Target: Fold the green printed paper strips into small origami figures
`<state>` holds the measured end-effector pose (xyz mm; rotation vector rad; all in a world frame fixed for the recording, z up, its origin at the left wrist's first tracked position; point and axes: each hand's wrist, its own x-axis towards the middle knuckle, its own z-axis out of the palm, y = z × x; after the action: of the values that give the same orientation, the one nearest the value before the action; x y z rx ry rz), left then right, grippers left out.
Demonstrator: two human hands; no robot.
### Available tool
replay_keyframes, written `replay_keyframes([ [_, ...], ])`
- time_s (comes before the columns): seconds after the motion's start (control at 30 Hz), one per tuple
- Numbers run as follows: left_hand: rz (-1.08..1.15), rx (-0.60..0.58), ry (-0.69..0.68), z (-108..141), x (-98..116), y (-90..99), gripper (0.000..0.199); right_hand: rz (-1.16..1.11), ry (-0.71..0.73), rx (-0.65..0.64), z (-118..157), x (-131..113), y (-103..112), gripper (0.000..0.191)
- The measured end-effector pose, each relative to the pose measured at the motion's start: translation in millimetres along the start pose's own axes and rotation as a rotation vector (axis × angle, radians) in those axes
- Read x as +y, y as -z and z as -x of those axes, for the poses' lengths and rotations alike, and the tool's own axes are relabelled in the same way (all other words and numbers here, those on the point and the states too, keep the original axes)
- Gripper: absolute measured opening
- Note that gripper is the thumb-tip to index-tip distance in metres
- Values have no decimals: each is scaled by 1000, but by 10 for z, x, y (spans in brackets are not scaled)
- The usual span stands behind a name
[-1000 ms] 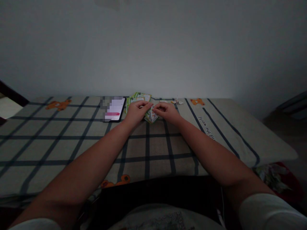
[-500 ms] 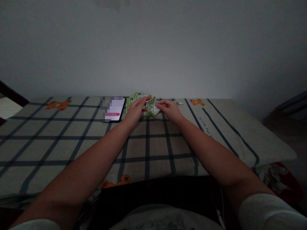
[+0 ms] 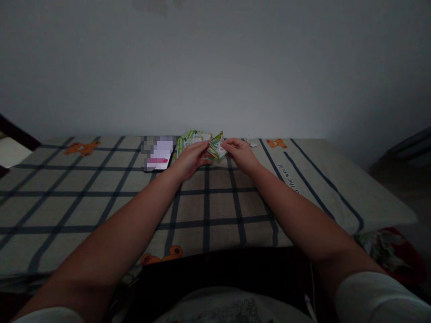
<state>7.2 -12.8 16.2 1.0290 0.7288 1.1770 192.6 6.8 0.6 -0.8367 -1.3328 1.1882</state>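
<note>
Right of the phone (image 3: 163, 150), the left hand (image 3: 191, 158) and right hand (image 3: 241, 154) pinch 1 folded green packet (image 3: 217, 147) (likely to stop it unfolding).

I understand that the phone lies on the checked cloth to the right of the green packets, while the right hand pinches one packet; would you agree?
Not quite: in the head view, the phone lies to the left of the green packets, not to their right. It is on the checked cloth, and the right hand does pinch one packet.
</note>
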Motion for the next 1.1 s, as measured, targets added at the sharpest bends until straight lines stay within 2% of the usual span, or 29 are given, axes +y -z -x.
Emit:
replay_keyframes([
  [0.23,-108,-3,-48,0,-38,44,35,-50,-18,3,11,-18,-12,40],
  [0.53,-409,65,-142,36,-26,16,49,27,-21,-15,18,-17,-11,39],
  [0.77,-437,116,-171,77,12,-45,42,93,18,-54,42,-4,-13,37],
  [1.1,-427,166,-169,83,14,-72,43,198,95,-69,59,-60,-30,37],
])
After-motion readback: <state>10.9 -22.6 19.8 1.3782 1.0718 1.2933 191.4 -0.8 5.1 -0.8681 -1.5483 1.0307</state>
